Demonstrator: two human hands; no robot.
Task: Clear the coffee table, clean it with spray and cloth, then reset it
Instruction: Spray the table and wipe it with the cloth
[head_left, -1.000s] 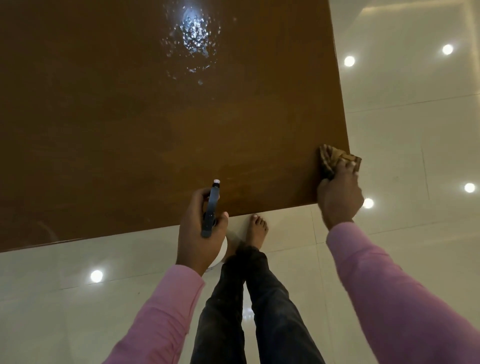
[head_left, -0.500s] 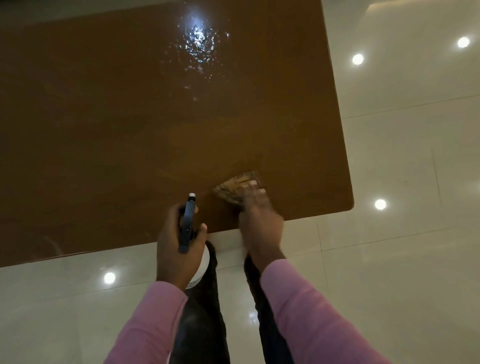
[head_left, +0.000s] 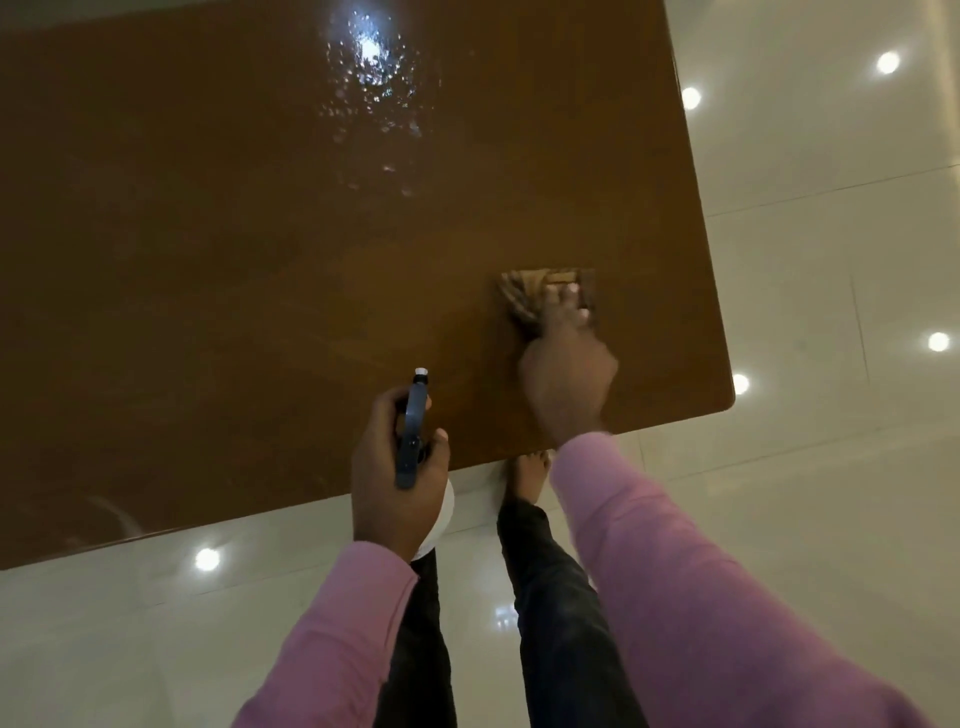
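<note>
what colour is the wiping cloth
The cloth is tan-brown with darker stripes; it shows in the head view, the only one.

Glossy white tile floor (head_left: 831, 260) w/ round light reflections (head_left: 888, 62). Dark trousers (head_left: 561, 623) + bare foot (head_left: 527, 475) on the floor; pink sleeves (head_left: 701, 597) lower frame.
</note>
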